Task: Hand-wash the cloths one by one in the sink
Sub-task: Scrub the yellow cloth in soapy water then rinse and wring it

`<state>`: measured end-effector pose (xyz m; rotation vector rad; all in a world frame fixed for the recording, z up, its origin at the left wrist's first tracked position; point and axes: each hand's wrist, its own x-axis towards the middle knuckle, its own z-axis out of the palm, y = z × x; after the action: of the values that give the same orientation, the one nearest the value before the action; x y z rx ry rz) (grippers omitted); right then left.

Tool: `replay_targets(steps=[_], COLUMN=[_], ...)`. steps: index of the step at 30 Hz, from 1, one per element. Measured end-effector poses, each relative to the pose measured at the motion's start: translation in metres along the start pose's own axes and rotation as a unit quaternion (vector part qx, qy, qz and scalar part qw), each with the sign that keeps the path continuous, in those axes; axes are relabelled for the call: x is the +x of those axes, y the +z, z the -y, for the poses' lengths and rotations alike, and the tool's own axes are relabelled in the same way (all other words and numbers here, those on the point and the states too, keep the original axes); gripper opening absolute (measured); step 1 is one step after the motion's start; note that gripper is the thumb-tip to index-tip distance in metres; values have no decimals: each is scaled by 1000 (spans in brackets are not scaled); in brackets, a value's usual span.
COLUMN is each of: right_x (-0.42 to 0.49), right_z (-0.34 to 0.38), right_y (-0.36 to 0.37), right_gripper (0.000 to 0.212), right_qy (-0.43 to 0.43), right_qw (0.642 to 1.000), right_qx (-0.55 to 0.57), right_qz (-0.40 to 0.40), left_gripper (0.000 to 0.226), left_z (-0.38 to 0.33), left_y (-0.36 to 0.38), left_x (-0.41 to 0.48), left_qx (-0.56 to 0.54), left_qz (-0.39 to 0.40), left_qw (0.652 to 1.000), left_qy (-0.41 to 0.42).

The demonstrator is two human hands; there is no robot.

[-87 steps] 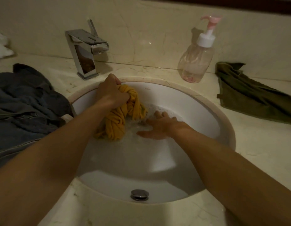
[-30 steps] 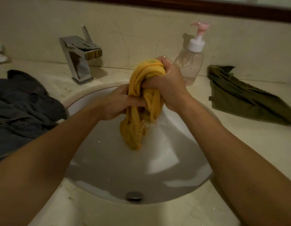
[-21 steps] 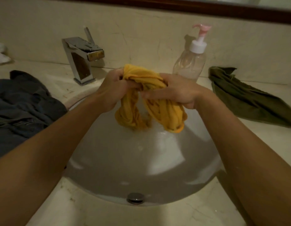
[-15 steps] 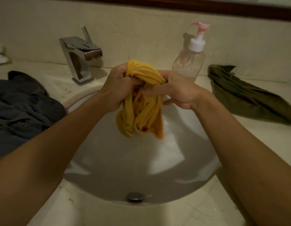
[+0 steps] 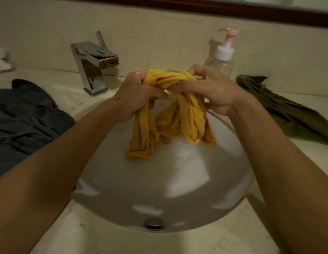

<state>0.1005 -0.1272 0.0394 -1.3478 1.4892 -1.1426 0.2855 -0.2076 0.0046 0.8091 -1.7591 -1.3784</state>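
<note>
Item: yellow cloth (image 5: 170,114), bunched, wet, held above the sink (image 5: 177,180); left hand (image 5: 135,96) and right hand (image 5: 212,90) both clenched round it; best wrung with opposed twists, low over the basin

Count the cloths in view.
3. A yellow cloth gripped by the left hand and right hand over the sink; a dark grey cloth on the counter left; an olive cloth on the counter right. A white shape far left may be another.
</note>
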Motion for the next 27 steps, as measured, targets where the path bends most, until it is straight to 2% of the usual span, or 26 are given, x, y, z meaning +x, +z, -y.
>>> replay_targets(steps=[2, 5, 8, 11, 14, 17, 19, 22, 27], right_x=[0, 1, 4, 6, 7, 6, 6, 5, 2], right_z=[-2, -7, -11, -11, -6, -1, 1, 3, 17], right_y=[1, 6, 8, 12, 17, 19, 19, 22, 29], right_gripper=[29, 26, 35, 30, 30, 31, 29, 32, 34], right_qy=[1, 3, -15, -60, -96, -114, -125, -141, -120], right_qw=[1000, 998, 995, 994, 993, 993, 992, 989, 989], right_qx=[-17, -29, -75, -84, -56, -37, -23, -6, 75], right_qz=[24, 53, 57, 43, 27, 14, -17, -49, -46], left_gripper=[20, 24, 20, 16, 51, 56, 68, 94, 83], left_z=[-3, -3, -3, -4, -6, -10, -3, 19, 38], left_y=[3, 6, 9, 12, 15, 20, 22, 23, 22], left_x=[0, 0, 0, 2, 3, 1, 0, 0, -12], left_qx=[-20, -45, -64, -85, -149, -195, -169, -76, 20], left_qz=[4, 11, 5, 4, 28, 103, 127, 116, 132], left_qw=[1000, 999, 998, 996, 988, 974, 976, 989, 990], left_qy=[9, 11, 15, 20, 29, 57, 61, 54, 46])
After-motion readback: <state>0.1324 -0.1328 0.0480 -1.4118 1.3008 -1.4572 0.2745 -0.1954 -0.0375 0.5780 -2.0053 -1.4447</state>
